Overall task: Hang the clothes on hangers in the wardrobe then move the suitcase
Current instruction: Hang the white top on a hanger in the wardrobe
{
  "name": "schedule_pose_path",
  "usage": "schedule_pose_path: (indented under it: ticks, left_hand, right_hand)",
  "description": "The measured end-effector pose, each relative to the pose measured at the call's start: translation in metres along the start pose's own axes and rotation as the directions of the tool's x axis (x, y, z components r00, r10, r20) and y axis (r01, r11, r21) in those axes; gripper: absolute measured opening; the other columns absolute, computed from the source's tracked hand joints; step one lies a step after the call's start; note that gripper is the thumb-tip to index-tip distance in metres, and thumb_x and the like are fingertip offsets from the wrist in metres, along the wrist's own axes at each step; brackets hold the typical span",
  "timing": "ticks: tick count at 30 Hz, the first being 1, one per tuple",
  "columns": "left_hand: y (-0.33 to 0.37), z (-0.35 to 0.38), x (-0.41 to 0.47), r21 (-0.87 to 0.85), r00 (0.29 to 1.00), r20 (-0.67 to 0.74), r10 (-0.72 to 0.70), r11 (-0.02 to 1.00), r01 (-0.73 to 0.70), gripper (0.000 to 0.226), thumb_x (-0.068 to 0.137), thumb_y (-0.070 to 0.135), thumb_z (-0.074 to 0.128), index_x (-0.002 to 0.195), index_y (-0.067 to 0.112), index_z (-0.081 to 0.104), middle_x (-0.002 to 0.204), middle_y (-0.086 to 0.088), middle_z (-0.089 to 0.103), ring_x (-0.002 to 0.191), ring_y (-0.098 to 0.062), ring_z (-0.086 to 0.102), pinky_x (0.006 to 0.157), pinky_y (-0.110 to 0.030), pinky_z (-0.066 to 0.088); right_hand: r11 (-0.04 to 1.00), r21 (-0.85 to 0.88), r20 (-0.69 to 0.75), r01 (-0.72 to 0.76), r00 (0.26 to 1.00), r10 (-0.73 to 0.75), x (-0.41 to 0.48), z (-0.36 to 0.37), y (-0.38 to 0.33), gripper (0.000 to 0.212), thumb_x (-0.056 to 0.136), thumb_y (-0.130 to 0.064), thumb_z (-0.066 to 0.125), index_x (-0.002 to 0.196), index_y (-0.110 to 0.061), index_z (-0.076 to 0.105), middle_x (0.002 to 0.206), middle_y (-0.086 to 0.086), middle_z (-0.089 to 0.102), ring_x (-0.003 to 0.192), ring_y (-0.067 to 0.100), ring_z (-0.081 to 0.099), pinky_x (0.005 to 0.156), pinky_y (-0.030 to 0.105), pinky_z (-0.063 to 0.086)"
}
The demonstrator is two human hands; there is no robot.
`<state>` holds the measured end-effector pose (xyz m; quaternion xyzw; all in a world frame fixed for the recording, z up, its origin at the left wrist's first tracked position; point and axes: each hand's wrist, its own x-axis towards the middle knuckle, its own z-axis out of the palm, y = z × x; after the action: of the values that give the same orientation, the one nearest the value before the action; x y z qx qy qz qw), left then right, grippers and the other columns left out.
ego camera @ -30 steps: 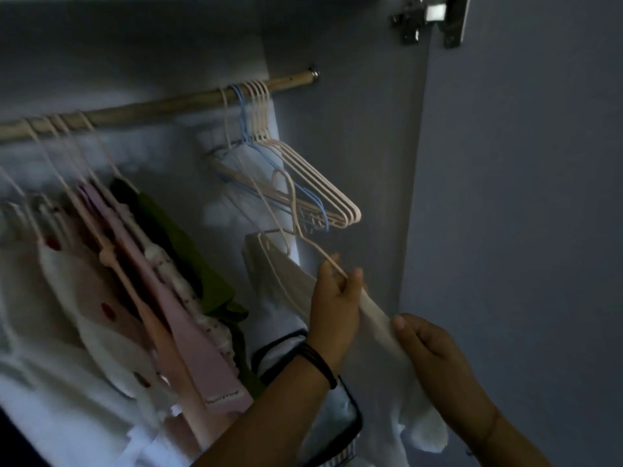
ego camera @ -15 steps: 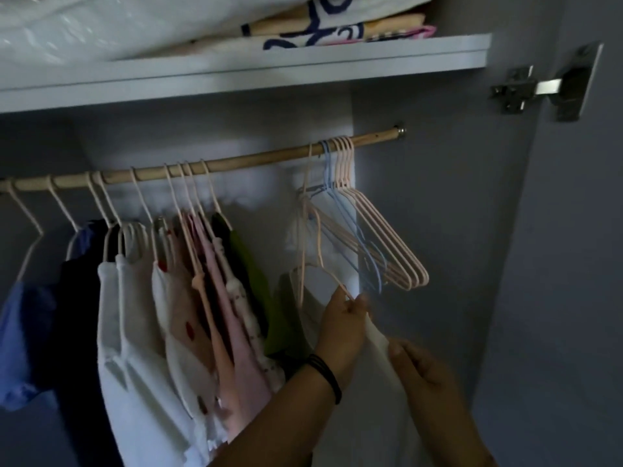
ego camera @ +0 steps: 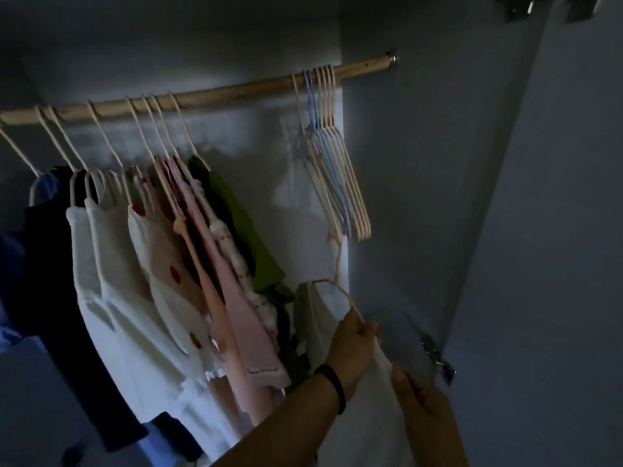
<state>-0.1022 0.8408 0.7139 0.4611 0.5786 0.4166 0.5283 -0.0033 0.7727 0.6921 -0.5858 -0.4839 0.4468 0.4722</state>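
My left hand (ego camera: 353,345) grips one shoulder of a pink hanger (ego camera: 338,264) that carries a white garment (ego camera: 315,318). The hanger's hook reaches up to just under a bunch of empty hangers (ego camera: 340,183) on the wooden rod (ego camera: 236,91); it is not on the rod. My right hand (ego camera: 425,411) pinches the garment's right edge lower down. The suitcase is not in view.
Several hung clothes (ego camera: 168,281), white, pink, green and dark blue, fill the rod's left half. A gap lies between them and the empty hangers. The wardrobe's side wall (ego camera: 421,197) and open door (ego camera: 556,264) with a hinge (ego camera: 438,360) close in on the right.
My view swung up to the top shelf and came back down. Both hands kept their hold on the hanger and the white garment, low under the empty hangers.
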Motion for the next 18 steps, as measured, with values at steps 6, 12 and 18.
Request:
schedule_pose_path:
  ticks: [6,12,18]
  left_hand:
    - [-0.016,-0.001,-0.002,-0.086,0.992,-0.089,-0.084,0.993,0.077,0.023,0.097,0.015,0.048,0.075,0.022,0.051,0.071,-0.004,0.054,0.068,-0.017,0.054,0.070,-0.033,0.048]
    - [0.024,-0.023,0.007,-0.221,0.983,-0.178,0.037,0.972,-0.077,0.016,0.096,0.007,0.045,0.083,0.016,0.051,0.060,0.001,0.048,0.058,-0.014,0.048,0.059,-0.027,0.042]
    - [0.042,-0.045,0.012,-0.103,0.984,-0.144,0.103,0.988,-0.119,0.042,0.099,0.009,0.041,0.137,-0.008,0.031,0.049,0.006,0.046,0.038,-0.001,0.044,0.044,-0.017,0.038]
  right_hand:
    - [1.000,-0.025,0.039,0.001,0.999,0.000,-0.009,-0.002,0.000,0.025,0.095,-0.011,0.051,0.084,-0.028,0.065,0.080,-0.013,0.065,0.067,-0.012,0.059,0.059,0.001,0.041]
    - [0.989,-0.004,0.075,0.146,0.987,-0.145,0.004,0.011,-0.034,0.022,0.096,-0.017,0.048,0.094,-0.023,0.069,0.087,-0.008,0.070,0.075,-0.002,0.063,0.061,0.005,0.042]
    - [0.985,0.104,0.095,0.135,0.985,-0.145,0.012,0.027,-0.057,0.022,0.096,-0.018,0.048,0.087,-0.029,0.065,0.086,-0.010,0.067,0.074,-0.004,0.061,0.060,0.003,0.043]
